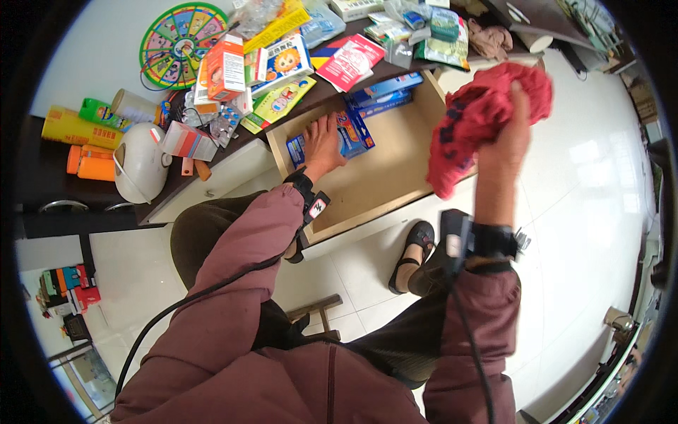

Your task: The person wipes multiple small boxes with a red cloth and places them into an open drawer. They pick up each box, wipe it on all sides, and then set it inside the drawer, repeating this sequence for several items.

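Observation:
An open wooden drawer point(381, 175) is pulled out in front of me. My left hand point(322, 142) lies over blue printed boxes point(356, 132) at the drawer's left end, its thumb spread from the fingers. Whether it grips a box or only rests there cannot be made out. More blue boxes point(386, 90) lie along the drawer's back side. My right hand point(511, 132) is closed around a crumpled red cloth point(476, 111) with dark markings, held up by the drawer's right end. The hand and cloth are slightly blurred.
Medicine boxes point(225, 69), leaflets point(352, 61) and packets point(445, 32) crowd the dark cabinet top. A colourful round spinner board point(183, 45) leans behind them. A white rounded appliance point(142, 161) stands at the left. Below the drawer are my shoe point(418, 249) and a wooden stool point(318, 307). Cables run from both wrists.

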Tool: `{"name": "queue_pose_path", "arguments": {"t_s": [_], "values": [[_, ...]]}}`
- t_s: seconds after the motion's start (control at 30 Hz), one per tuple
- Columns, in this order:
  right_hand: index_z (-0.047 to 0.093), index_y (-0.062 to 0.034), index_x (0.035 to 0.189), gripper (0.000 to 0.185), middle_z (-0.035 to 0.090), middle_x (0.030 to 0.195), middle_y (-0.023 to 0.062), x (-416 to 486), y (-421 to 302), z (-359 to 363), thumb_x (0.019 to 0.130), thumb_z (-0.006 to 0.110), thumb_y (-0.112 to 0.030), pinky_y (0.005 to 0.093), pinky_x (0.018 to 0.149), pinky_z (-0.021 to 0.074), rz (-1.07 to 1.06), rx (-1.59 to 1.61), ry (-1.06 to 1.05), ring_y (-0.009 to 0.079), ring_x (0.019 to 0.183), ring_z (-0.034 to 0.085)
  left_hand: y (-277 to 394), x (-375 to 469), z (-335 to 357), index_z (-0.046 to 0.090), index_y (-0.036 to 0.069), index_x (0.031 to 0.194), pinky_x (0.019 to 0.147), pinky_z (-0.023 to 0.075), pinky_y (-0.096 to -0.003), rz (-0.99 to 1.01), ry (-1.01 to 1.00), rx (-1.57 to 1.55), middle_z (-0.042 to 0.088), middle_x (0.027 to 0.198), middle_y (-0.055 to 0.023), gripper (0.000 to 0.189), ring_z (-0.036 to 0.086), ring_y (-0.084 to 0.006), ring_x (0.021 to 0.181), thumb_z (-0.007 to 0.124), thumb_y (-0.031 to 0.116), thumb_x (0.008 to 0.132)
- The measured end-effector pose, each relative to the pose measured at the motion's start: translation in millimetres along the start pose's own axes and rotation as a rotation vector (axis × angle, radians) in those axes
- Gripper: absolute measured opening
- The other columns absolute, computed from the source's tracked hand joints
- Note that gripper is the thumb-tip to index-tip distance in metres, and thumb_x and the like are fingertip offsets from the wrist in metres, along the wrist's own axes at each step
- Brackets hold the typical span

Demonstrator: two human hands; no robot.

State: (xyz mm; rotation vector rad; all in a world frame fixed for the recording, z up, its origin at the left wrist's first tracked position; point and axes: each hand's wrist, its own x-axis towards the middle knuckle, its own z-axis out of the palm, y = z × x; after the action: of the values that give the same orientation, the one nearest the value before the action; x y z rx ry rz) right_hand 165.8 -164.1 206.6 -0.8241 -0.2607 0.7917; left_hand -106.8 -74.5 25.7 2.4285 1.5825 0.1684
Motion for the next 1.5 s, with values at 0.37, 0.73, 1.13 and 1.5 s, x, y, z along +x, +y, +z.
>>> {"name": "queue_pose_path", "arguments": {"t_s": [0.37, 0.73, 1.13, 1.5], "values": [[0.045, -0.0058, 0.134, 0.079, 0.051, 0.134, 0.0181, 1, 178, -84, 0.069, 0.080, -0.034, 0.0543, 0.095, 0.0423, -0.075, -2.110, -0.036, 0.0399, 0.119, 0.050, -6, 0, 5, 0.029, 0.009, 0.146, 0.110, 0.0283, -0.0551, 0.006, 0.055, -0.050, 0.041, 0.137, -0.0169, 0.112, 0.040, -0.0397, 0.127, 0.088, 0.019, 0.052], [0.074, -0.0120, 0.105, 0.029, 0.069, 0.101, 0.0219, 20, 293, -66, 0.082, 0.058, -0.020, 0.0431, 0.088, 0.0534, 0.113, -1.430, -0.467, 0.0390, 0.097, 0.067, 0, -2, -2, 0.030, 0.009, 0.146, 0.110, 0.0288, -0.0534, -0.033, -0.004, -0.081, 0.042, 0.137, -0.0145, 0.114, 0.038, -0.0389, 0.128, 0.090, 0.022, 0.049], [0.076, -0.0169, 0.105, 0.032, 0.070, 0.101, 0.0166, 23, 306, -70, 0.076, 0.062, -0.014, 0.0418, 0.085, 0.0552, 0.108, -1.335, -0.588, 0.0351, 0.096, 0.068, 12, -2, 15, 0.024, 0.017, 0.151, 0.113, 0.0227, -0.0547, -0.154, 0.008, 0.018, 0.036, 0.142, -0.0173, 0.119, 0.034, -0.0391, 0.133, 0.090, 0.022, 0.052], [0.078, -0.0108, 0.094, 0.025, 0.072, 0.086, 0.0189, 8, 320, -53, 0.072, 0.067, -0.007, 0.0375, 0.081, 0.0554, 0.154, -1.228, -0.132, 0.0326, 0.085, 0.072, -7, 7, 11, 0.017, 0.021, 0.153, 0.114, 0.0191, -0.0553, -0.278, -0.108, 0.207, 0.036, 0.143, -0.0186, 0.126, 0.032, -0.0394, 0.135, 0.091, 0.033, 0.052]]}}
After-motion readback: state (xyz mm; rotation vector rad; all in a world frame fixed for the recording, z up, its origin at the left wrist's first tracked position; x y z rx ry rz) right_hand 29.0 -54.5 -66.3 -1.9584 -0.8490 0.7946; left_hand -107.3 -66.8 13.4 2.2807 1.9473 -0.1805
